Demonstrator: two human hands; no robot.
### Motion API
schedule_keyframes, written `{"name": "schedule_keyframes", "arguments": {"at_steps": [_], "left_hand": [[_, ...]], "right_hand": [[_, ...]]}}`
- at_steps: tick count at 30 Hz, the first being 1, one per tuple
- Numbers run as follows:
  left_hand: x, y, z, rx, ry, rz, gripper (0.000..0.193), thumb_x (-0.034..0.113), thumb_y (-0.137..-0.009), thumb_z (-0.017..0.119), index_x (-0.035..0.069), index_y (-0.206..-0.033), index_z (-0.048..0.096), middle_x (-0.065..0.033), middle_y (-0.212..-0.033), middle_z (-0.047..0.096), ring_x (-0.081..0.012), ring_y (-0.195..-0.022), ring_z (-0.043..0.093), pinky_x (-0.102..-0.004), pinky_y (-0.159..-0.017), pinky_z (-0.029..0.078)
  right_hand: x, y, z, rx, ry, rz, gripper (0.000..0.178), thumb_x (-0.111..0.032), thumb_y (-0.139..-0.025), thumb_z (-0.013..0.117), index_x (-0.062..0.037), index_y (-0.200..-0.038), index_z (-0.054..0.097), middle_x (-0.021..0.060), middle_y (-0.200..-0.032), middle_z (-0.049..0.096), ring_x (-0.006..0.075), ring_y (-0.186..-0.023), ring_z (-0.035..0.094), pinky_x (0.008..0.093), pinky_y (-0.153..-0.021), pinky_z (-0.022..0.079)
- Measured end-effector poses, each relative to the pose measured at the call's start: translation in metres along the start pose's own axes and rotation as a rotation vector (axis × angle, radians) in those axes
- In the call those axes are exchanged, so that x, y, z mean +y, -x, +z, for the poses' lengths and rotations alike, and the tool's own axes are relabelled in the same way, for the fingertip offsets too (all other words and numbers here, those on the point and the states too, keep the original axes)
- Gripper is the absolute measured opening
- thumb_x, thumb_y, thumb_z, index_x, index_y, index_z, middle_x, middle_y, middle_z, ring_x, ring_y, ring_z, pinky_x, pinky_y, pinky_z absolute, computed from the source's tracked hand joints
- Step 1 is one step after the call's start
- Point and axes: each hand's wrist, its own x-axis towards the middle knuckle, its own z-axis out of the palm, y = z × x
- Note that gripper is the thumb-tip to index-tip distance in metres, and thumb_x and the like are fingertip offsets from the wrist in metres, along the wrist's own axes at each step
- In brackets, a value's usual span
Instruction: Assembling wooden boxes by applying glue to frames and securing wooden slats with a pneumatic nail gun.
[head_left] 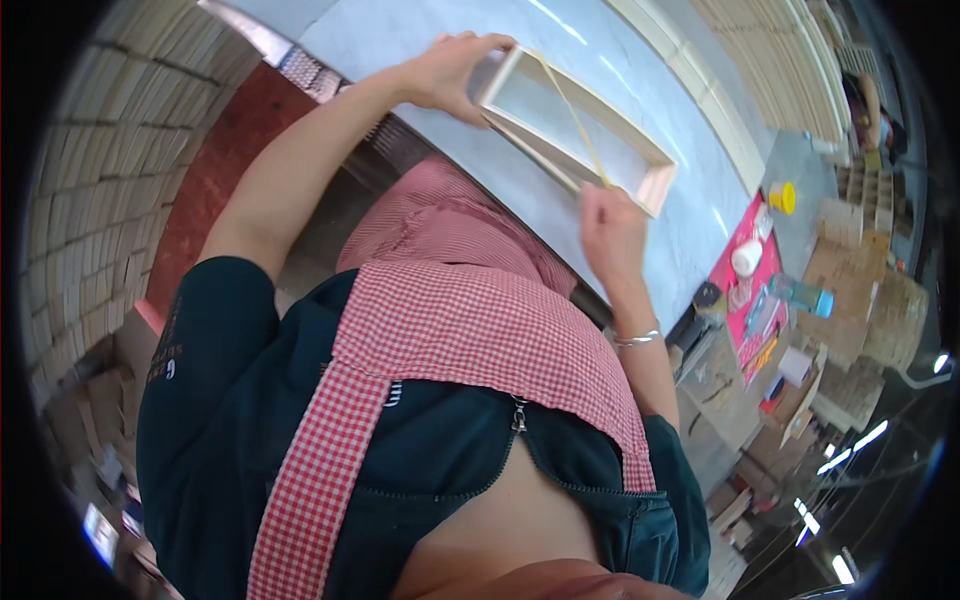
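Note:
A long, shallow wooden box frame [648, 150] of pale wood lies slantwise on the light grey tabletop. My left hand [452, 78] grips its far left end, thumb on the near side and fingers over the end. A thin yellow band [572, 113] runs taut across the frame's opening, from the far long side down to my right hand [613, 228]. That hand is closed on the band at the near right side of the frame and is slightly blurred. Beside the near wall, a narrow pale strip [545, 163] slants toward my right fist; what it is I cannot tell.
Long pale wooden boards [690, 85] lie along the table's far side, with stacked wood [775, 60] behind. To the right are a pink mat [742, 280], a white bottle [745, 258], a yellow cup [782, 197] and a clear bottle [800, 296]. Tall wood stacks [85, 190] stand left.

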Motion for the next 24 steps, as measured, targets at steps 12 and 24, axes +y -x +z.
{"name": "schedule_keyframes", "arguments": {"at_steps": [12,24], "left_hand": [[-0.001,-0.002,-0.005,-0.103,0.008,-0.06,0.113,0.027,-0.055,0.094,0.014,-0.153,0.038,-0.0112,-0.133,0.06,-0.0283,-0.109,0.059,-0.0422,-0.108,0.038],[0.027,0.029,-0.008,0.061,0.307,-0.17,0.064,0.027,-0.081,0.081,0.005,-0.135,0.056,-0.0102,-0.114,0.064,-0.0221,-0.095,0.059,-0.0323,-0.094,0.046]], "right_hand": [[0.145,-0.007,-0.043,-0.051,-0.13,0.29,0.06,0.003,-0.08,0.066,0.0032,-0.139,0.053,0.015,-0.124,0.056,0.0187,-0.078,0.058,0.0269,-0.072,0.052],[0.137,0.007,-0.001,0.184,-0.472,0.119,0.058,0.018,-0.08,0.058,0.004,-0.136,0.053,0.0115,-0.122,0.052,0.0198,-0.097,0.059,0.0279,-0.084,0.052]]}}
